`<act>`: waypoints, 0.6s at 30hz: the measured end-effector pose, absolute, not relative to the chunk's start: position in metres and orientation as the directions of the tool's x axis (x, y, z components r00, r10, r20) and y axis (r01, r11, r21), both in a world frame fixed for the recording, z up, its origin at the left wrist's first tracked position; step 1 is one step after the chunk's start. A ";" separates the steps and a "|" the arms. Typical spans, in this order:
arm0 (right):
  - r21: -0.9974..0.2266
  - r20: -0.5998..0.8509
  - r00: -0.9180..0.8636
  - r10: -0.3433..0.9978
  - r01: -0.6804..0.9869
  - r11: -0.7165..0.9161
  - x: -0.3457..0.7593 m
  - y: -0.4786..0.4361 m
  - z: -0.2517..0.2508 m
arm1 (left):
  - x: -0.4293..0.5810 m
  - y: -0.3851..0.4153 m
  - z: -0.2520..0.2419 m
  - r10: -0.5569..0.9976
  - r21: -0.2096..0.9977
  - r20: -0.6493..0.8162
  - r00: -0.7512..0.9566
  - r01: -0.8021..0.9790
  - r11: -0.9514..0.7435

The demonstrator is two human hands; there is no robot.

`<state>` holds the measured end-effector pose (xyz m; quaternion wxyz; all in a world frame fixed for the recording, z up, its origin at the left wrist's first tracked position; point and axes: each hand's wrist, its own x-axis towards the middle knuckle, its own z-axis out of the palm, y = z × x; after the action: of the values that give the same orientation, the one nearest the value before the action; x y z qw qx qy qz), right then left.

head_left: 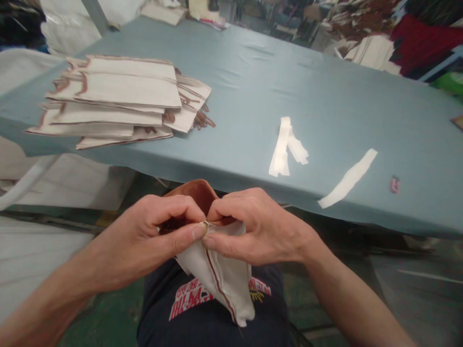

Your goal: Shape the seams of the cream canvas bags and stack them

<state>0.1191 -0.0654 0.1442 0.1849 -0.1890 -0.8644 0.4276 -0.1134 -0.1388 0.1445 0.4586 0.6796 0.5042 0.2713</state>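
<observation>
A cream fabric piece with a brown-edged seam, perhaps a bag [231,282], hangs from my two hands in front of my dark shirt. Brown material [197,193] shows at its top, behind my fingers. My left hand [168,226] pinches the upper edge between thumb and forefinger. Close beside it, thumb almost touching thumb, my right hand [249,224] pinches the same edge. Whatever lies right between the fingertips is mostly covered.
A stack of cream fabric pieces with brown edging [123,86] lies at the left of the blue-covered table [235,140]. Nearer are white strips [280,149], another white strip [349,178] and a small pink tool [395,184]. The table's front edge runs just beyond my hands.
</observation>
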 end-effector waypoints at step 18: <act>-0.723 0.018 -0.869 0.495 0.330 0.606 0.108 -0.072 0.151 | -0.116 -0.129 0.168 0.866 0.623 0.071 0.494 0.656 -0.426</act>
<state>0.1076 -0.0719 0.1509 0.1089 -0.2320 -0.8895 0.3782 -0.1159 -0.1291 0.1679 0.2691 0.8214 0.4634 0.1953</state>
